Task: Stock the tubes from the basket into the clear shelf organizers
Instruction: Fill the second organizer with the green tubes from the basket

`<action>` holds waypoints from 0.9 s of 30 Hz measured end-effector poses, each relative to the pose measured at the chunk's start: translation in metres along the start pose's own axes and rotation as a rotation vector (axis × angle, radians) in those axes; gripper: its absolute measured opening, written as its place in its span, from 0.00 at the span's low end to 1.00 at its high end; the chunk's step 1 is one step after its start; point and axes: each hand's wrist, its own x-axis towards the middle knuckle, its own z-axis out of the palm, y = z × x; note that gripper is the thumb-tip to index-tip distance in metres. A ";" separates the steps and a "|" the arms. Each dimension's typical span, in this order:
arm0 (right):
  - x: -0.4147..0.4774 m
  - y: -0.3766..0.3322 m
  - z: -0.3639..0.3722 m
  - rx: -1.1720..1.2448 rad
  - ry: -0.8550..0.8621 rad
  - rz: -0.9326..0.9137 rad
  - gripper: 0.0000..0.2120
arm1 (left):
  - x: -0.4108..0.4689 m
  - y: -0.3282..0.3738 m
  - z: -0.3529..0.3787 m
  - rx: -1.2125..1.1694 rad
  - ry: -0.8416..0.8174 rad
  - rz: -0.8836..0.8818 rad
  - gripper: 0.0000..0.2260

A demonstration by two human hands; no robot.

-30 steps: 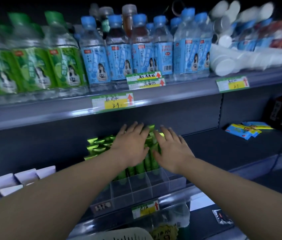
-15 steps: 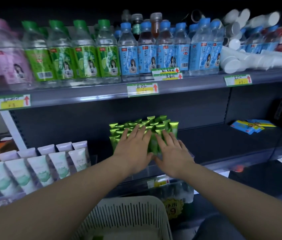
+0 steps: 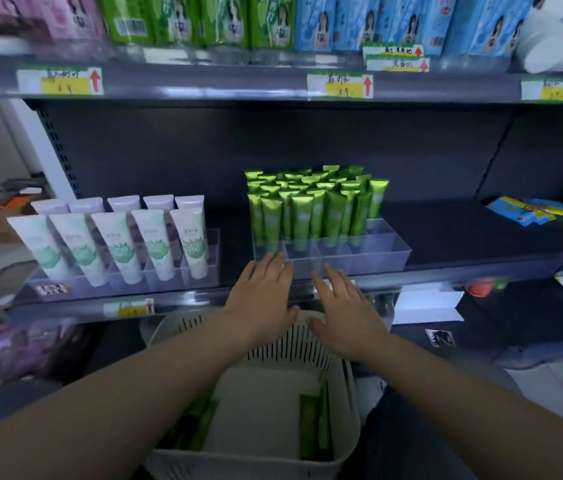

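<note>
Several green tubes (image 3: 311,206) stand upright in a clear shelf organizer (image 3: 391,252) on the middle shelf. Below it, a white slotted basket (image 3: 342,434) holds a few more green tubes (image 3: 309,424) lying along its sides. My left hand (image 3: 261,301) and my right hand (image 3: 346,311) hover palm-down with straight fingers over the basket's far rim, just in front of the organizer. Neither hand holds anything.
A second clear organizer (image 3: 204,275) to the left holds white-and-green tubes (image 3: 117,244). Bottles (image 3: 238,19) line the upper shelf. Blue packets (image 3: 529,211) lie at the right of the middle shelf (image 3: 463,233). Price tags (image 3: 340,85) hang on the shelf edges.
Both hands have pulled back from the green tubes and dropped down to above the basket. The view has tilted downward, bringing the basket and the left organizer into sight.
</note>
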 end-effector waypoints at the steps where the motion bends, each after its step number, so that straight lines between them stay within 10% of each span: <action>1: -0.002 -0.001 0.008 0.004 -0.020 -0.005 0.37 | -0.003 -0.001 0.008 -0.015 -0.019 -0.009 0.34; 27: 0.039 0.023 0.173 -0.287 -0.771 0.015 0.14 | 0.003 -0.015 0.214 -0.539 -0.692 -0.128 0.24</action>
